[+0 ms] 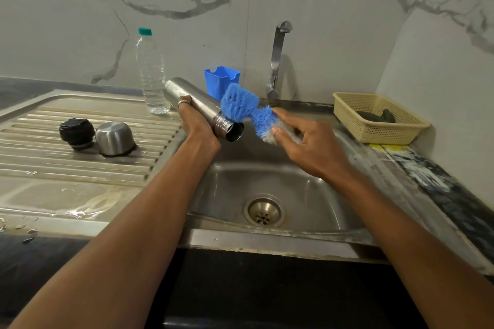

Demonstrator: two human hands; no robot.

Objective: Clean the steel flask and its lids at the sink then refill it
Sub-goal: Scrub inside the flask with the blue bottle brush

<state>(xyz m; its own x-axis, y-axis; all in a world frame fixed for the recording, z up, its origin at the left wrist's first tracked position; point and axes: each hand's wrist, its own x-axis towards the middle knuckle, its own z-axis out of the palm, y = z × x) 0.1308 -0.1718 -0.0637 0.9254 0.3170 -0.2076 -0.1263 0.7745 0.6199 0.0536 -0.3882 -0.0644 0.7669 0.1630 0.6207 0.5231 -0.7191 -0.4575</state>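
The left hand (198, 125) is wrapped tight around the flask (199, 106). The flask lies tilted, with its open mouth pointing down and to the right, over the sink (307, 189). Its closed end points up and away to the left. A ring shows on one finger of this hand.

The right hand (307, 141) is just to the right of the flask mouth. Its fingers are curled around the pale end of a brush (247, 108) — thumb in front, other fingers behind. The blue bristles stick out to the left of this hand and touch the flask near its threaded neck. The brush is outside the flask, not in it.

Well to the left of the left hand, two lids sit on the ribbed drainboard (53, 168). The black cap (77, 133) and the steel cup (115, 138) stand just beside each other, and the cup is upside down. The drainboard looks wet.

Behind the left hand stands a clear bottle (151, 72) with a green top, upright and closed. A blue holder (221, 82) sits behind the brush, by the wall. The tap (278, 58) rises behind the right hand — no water can be seen coming out. Far to the right of the right hand is a cream basket (374, 131) with something dark inside; I cannot tell what it is.
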